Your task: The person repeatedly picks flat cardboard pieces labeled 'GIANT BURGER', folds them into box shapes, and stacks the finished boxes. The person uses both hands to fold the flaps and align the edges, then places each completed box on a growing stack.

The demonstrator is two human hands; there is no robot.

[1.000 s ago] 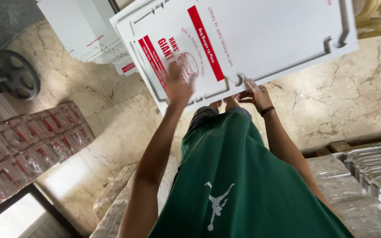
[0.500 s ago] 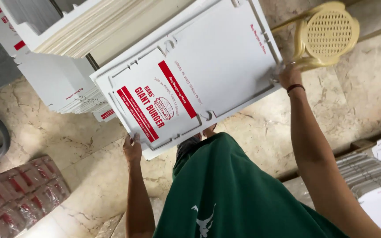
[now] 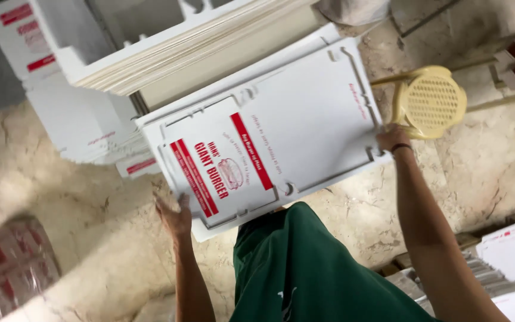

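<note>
I hold a flat white cardboard box blank point(image 3: 305, 131) with red stripes and red print out in front of me, above the stone floor. My left hand point(image 3: 175, 216) grips its near left edge from below. My right hand point(image 3: 392, 138), with a dark band on the wrist, grips its right edge. The blank lies almost level, just in front of a tall stack of the same white blanks point(image 3: 168, 53). My green shirt point(image 3: 311, 274) fills the bottom of the view.
More white blanks with red print point(image 3: 84, 128) are piled at the left on the floor. A yellow plastic stool point(image 3: 433, 101) stands at the right. Shrink-wrapped red packs point(image 3: 7, 268) lie at bottom left; another blank stack point(image 3: 508, 262) sits at bottom right.
The blank has come down and left toward the stacks. My hands have spread from its near middle to its left and right edges, and the view has swung so the stool shows.
</note>
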